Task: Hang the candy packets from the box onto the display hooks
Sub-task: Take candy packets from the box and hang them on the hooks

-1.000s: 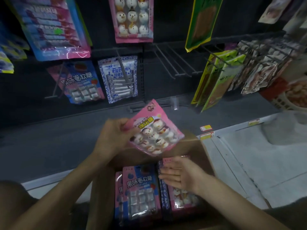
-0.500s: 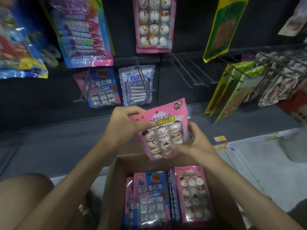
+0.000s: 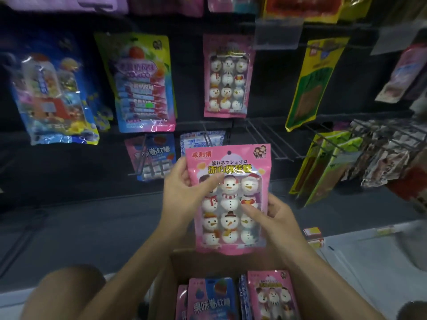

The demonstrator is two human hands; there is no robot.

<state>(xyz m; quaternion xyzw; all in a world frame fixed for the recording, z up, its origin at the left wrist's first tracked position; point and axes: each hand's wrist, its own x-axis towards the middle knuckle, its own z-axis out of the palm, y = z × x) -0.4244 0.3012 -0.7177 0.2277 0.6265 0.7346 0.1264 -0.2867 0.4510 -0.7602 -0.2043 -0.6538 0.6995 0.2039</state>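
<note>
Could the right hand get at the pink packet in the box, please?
Probably, once freed: the right hand pinches the held snowman packet, but the box is open and nothing covers the pink packet.

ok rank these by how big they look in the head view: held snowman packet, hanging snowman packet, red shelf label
1. held snowman packet (nearer the camera, so real size unsure)
2. hanging snowman packet
3. red shelf label

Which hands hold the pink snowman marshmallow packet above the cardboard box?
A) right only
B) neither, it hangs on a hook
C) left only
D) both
D: the left hand grips the left edge of the pink snowman marshmallow packet, the right hand its right side.
</note>
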